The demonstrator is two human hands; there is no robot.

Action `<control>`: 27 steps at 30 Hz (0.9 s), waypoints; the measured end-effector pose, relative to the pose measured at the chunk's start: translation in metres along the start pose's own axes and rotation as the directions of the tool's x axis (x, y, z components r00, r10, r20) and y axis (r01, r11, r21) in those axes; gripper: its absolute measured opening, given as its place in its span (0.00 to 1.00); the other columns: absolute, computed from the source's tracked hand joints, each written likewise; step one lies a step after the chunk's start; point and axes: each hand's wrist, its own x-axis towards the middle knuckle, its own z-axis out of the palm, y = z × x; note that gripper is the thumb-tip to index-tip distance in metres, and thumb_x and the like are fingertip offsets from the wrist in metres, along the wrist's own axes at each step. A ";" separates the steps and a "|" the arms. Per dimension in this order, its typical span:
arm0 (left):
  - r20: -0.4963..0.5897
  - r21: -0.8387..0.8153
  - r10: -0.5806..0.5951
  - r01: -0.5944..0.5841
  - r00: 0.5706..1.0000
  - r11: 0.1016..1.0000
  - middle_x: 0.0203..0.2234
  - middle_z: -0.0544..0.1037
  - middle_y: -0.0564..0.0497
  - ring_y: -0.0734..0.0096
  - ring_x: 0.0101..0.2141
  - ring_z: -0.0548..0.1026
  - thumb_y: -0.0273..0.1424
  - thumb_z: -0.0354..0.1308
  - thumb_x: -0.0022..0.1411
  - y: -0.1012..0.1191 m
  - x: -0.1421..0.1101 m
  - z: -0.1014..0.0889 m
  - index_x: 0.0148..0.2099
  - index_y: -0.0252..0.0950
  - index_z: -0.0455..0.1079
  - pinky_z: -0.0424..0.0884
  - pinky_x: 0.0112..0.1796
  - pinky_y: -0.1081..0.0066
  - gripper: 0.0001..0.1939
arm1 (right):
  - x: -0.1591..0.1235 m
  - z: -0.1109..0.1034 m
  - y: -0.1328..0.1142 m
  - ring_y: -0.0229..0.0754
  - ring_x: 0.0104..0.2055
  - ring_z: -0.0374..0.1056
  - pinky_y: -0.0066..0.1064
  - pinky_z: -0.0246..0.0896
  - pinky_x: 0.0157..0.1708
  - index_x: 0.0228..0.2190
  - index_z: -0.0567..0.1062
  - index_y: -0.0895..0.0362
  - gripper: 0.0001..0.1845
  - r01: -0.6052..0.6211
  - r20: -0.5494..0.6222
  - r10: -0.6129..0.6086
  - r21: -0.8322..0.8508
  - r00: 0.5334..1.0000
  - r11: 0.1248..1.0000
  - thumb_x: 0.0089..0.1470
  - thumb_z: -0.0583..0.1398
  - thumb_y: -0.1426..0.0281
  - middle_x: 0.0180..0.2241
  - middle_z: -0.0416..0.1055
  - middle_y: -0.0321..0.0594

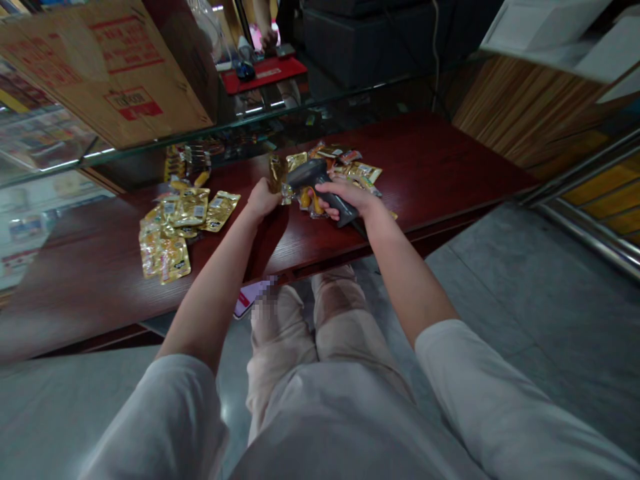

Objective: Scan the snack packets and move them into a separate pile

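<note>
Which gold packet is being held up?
The gold packet in the grip of the left hand, by the dark scanner; the other gold packets lie on the tabletop.

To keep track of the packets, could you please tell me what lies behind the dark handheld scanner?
Behind the scanner in the right hand lie packets, some gold, on the table; whatever the scanner and hand cover cannot be seen.

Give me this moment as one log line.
left hand: holds gold packet | right hand: grips scanner, pointed toward packet | table: left pile, right pile
</note>
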 end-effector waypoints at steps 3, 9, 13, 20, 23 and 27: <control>-0.007 -0.084 0.009 -0.010 1.000 0.996 0.35 0.76 0.47 0.57 0.42 0.76 0.29 0.65 0.52 -0.022 -0.013 -0.024 0.43 0.36 0.67 0.73 0.49 0.57 0.15 | -0.001 0.000 0.000 0.33 0.14 0.58 0.25 0.57 0.14 0.40 0.67 0.56 0.15 -0.013 0.019 0.013 0.002 1.000 1.000 0.63 0.64 0.60 0.20 0.66 0.29; 0.011 -0.274 0.076 -0.070 0.997 0.959 0.44 0.78 0.46 0.58 0.45 0.78 0.31 0.63 0.54 -0.062 -0.066 -0.062 0.57 0.38 0.64 0.77 0.48 0.58 0.28 | -0.007 0.004 -0.002 0.32 0.14 0.57 0.24 0.58 0.14 0.38 0.66 0.56 0.13 -0.018 0.134 0.018 -0.004 0.991 1.000 0.64 0.62 0.62 0.20 0.66 0.29; -0.002 -0.290 0.115 -0.111 0.993 0.951 0.51 0.78 0.42 0.53 0.52 0.77 0.34 0.62 0.56 -0.070 -0.090 -0.064 0.59 0.36 0.67 0.73 0.56 0.54 0.28 | -0.009 0.006 -0.001 0.31 0.15 0.57 0.23 0.58 0.15 0.39 0.66 0.57 0.13 -0.012 0.204 0.012 -0.005 0.979 1.000 0.64 0.62 0.61 0.20 0.65 0.29; -0.046 -0.300 0.088 -0.098 0.995 0.949 0.51 0.79 0.42 0.53 0.52 0.77 0.33 0.62 0.56 -0.079 -0.087 -0.057 0.59 0.34 0.67 0.72 0.57 0.53 0.28 | -0.001 0.017 -0.003 0.30 0.14 0.54 0.22 0.55 0.13 0.43 0.67 0.59 0.15 -0.056 0.308 0.050 0.010 0.950 0.998 0.64 0.62 0.61 0.21 0.65 0.28; -0.040 -0.352 0.077 -0.086 0.996 0.932 0.49 0.80 0.42 0.54 0.50 0.78 0.32 0.62 0.55 -0.081 -0.086 -0.056 0.59 0.34 0.67 0.73 0.55 0.54 0.29 | 0.005 0.023 -0.003 0.30 0.14 0.55 0.22 0.56 0.14 0.43 0.67 0.60 0.17 -0.095 0.342 0.089 0.001 0.936 0.995 0.63 0.63 0.61 0.20 0.65 0.27; -0.052 -0.305 0.078 -0.090 0.996 0.948 0.50 0.79 0.41 0.54 0.51 0.78 0.31 0.60 0.55 -0.076 -0.088 -0.057 0.59 0.34 0.67 0.74 0.55 0.55 0.28 | 0.010 0.025 0.000 0.31 0.15 0.57 0.23 0.60 0.15 0.43 0.66 0.59 0.19 -0.105 0.372 0.102 -0.013 0.922 0.994 0.61 0.65 0.60 0.20 0.65 0.27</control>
